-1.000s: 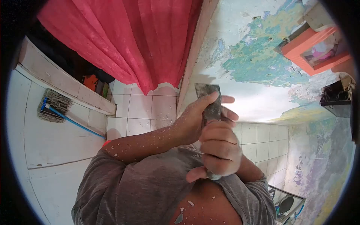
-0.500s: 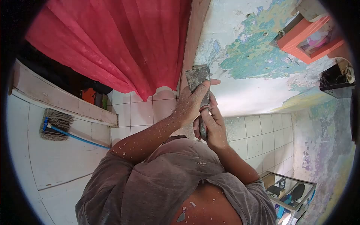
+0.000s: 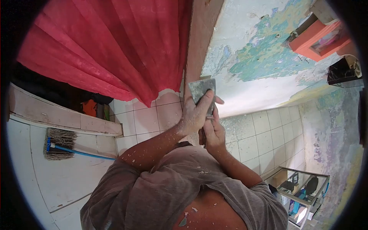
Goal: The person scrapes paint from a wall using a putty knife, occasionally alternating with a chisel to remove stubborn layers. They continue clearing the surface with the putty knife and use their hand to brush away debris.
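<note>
In front of my chest I hold a paint scraper point(image 3: 198, 88) with a wide grey, dusty blade pointing away from me. My left hand point(image 3: 196, 116) is closed on the blade's lower part, the thumb lying along its face and a finger showing past the right edge. Lower down, my right hand point(image 3: 213, 133) is wrapped round the handle, which is mostly hidden by the fingers. Pale flakes cling to both forearms. The blade's upper edge is near the wall point(image 3: 264, 65), whose paint is peeling in green and white patches.
A red curtain point(image 3: 115, 46) hangs at the left beside a door frame point(image 3: 203, 34). An orange frame point(image 3: 306, 45) is at upper right. A glass cabinet point(image 3: 303, 184) stands lower right, and a mop point(image 3: 60, 143) lies at left. Flakes dot the tiled floor point(image 3: 247, 126).
My hands and the scraper have shifted slightly lower in view, with the blade turned a little. The view itself has moved slightly. Both hands keep their hold.
</note>
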Demonstrator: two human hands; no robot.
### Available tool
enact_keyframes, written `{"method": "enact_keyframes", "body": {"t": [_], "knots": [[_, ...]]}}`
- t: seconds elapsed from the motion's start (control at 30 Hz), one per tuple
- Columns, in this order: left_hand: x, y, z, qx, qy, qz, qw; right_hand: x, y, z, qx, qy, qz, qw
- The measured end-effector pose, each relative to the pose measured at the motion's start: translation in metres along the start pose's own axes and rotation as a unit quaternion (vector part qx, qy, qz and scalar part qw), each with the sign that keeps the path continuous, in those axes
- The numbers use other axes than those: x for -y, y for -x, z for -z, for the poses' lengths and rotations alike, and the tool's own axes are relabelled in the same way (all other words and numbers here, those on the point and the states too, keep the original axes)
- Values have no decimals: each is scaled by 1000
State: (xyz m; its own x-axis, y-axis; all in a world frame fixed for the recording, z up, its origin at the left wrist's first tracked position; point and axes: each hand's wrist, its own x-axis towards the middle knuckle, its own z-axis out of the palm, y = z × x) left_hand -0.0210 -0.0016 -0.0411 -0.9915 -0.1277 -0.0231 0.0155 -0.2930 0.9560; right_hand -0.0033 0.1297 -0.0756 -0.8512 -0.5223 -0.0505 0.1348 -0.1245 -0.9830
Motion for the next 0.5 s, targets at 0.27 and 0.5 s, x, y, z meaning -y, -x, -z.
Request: {"method": "enact_keyframes", "body": {"t": [0.27,0.5], "knots": [[-25,-14,-4,28,-17,-28,999,20,-13,0,6,38,11,999],[-38,-21,-9,-13,-49,-2,999,26,-24,-5,7,5,-12,1000]]}}
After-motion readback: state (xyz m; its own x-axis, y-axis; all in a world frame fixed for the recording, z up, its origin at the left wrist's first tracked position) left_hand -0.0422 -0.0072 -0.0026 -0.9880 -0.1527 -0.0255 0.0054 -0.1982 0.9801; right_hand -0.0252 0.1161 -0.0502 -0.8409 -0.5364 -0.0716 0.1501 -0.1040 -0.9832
